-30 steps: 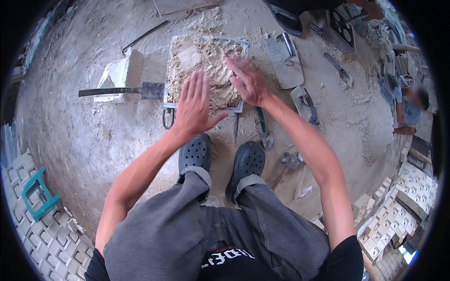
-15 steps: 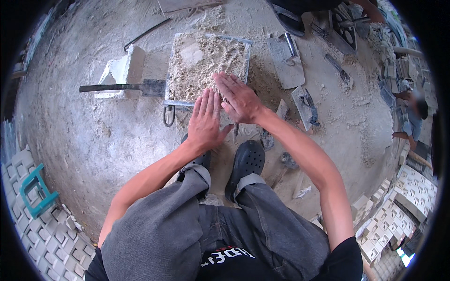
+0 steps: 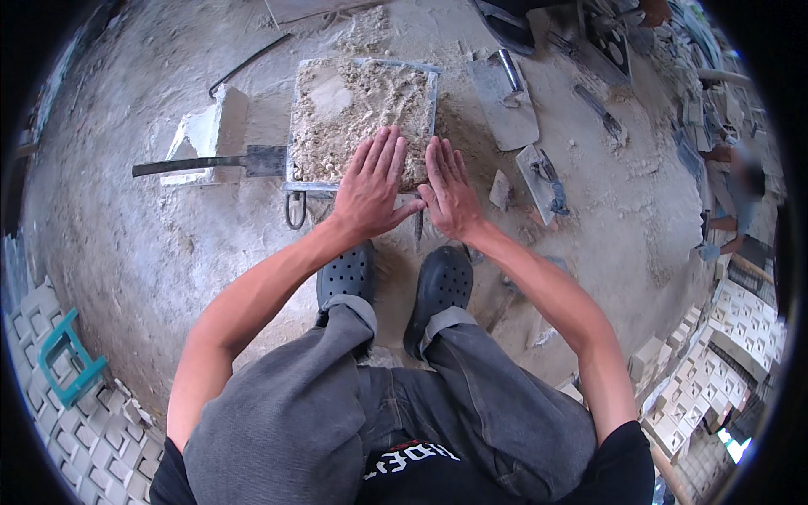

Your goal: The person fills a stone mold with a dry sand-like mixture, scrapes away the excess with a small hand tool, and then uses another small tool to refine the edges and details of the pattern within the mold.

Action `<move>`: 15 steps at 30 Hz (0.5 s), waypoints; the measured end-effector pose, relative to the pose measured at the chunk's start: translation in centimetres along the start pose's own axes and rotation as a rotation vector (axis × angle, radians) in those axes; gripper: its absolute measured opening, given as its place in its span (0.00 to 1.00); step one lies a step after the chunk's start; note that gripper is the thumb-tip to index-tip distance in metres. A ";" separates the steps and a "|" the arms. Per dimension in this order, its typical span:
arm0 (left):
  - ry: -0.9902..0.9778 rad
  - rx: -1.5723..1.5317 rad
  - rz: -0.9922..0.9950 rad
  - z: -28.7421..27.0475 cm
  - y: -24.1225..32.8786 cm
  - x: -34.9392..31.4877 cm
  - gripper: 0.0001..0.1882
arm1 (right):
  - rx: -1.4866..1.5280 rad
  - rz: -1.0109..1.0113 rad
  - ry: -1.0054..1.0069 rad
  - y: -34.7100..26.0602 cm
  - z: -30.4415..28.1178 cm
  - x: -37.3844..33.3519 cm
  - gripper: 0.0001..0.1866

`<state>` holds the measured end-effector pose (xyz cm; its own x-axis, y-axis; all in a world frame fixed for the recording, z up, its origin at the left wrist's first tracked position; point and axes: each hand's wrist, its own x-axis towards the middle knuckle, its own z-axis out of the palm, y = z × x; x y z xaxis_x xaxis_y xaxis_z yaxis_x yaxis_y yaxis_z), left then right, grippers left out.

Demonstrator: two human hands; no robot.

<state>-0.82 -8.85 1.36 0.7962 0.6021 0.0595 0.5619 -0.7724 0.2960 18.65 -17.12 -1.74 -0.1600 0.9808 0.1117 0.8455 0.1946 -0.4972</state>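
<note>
A square metal-framed mold (image 3: 292, 187) lies on the floor ahead of my feet, filled with rough, crumbly beige mortar (image 3: 370, 97). A smoother pale patch shows at its far left. My left hand (image 3: 374, 185) lies flat over the near edge of the fill, fingers together and stretched forward. At the near right corner is my right hand (image 3: 450, 187), also flat, its fingers pointing away from me. The thumbs come close to each other. Neither hand holds anything. Under the palms the mold's near edge is partly hidden.
A flat bar (image 3: 189, 164) sticks out left of the mold beside a white block (image 3: 227, 122). To the right lie a broad steel trowel (image 3: 505, 101), a smaller float (image 3: 539, 181) and a scraper (image 3: 599, 114). Patterned blocks (image 3: 749, 324) stand at right; another person (image 3: 736, 194) is beyond.
My right hand has moved right and nearer, from the mortar's middle to the mold's right corner. My left hand has slid forward and slightly right onto the mortar. The view has shifted a little.
</note>
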 end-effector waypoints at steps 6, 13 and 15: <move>0.049 0.041 0.067 -0.1 -0.9 0.5 0.61 | -0.081 -0.032 -0.051 0.2 -0.8 0.3 0.38; 0.122 -0.103 0.024 -0.9 0.4 0.4 0.62 | -0.145 -0.159 -0.024 -2.2 0.5 -1.2 0.40; 0.115 0.017 -0.123 -1.0 0.2 -0.6 0.60 | -0.158 -0.192 -0.046 -2.4 0.8 -0.5 0.42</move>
<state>-1.39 -9.14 2.34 0.6908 0.7108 0.1325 0.6581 -0.6940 0.2921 16.29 -18.12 -1.25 -0.3457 0.9262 0.1503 0.8659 0.3766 -0.3291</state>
